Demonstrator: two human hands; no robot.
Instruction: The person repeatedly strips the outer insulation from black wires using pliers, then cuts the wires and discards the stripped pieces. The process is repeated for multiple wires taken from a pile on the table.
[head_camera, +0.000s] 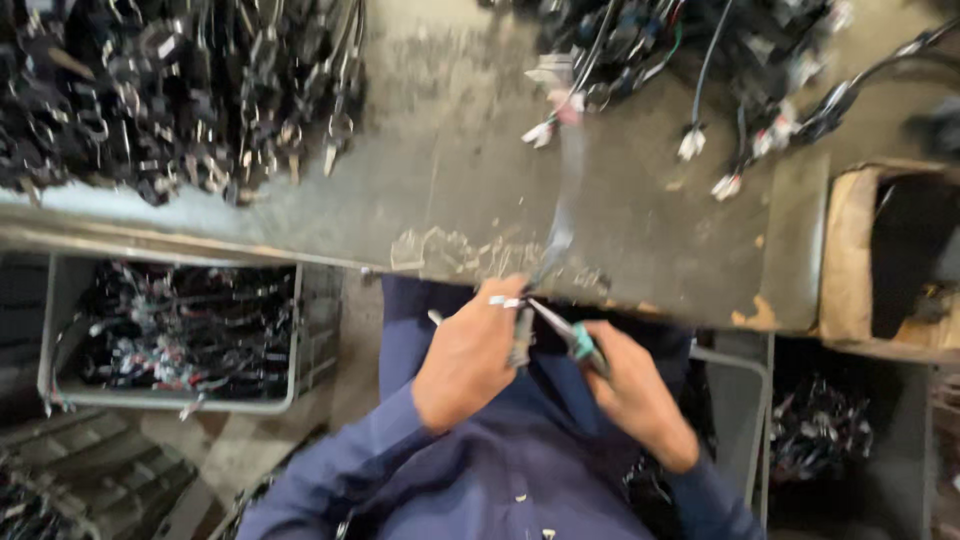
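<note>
Below surface edge, at 6 o'clock: left hand closed on cable; right hand gripping green-handled pliers. Cable light, limp, running to 12 o'clock; best pinched near cut end. Bin at 9 o'clock.

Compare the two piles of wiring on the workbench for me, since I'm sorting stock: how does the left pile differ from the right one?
The dense black cable pile at the bench's left end is tightly packed, nearly all dark, with metal ends hanging at its edge. The looser wire bundle with white plug connectors at the right end is spread out, with single leads trailing onto the worn grey bench top and some coloured wires. Both lie at the bench's far edge, away from the hands.
</note>
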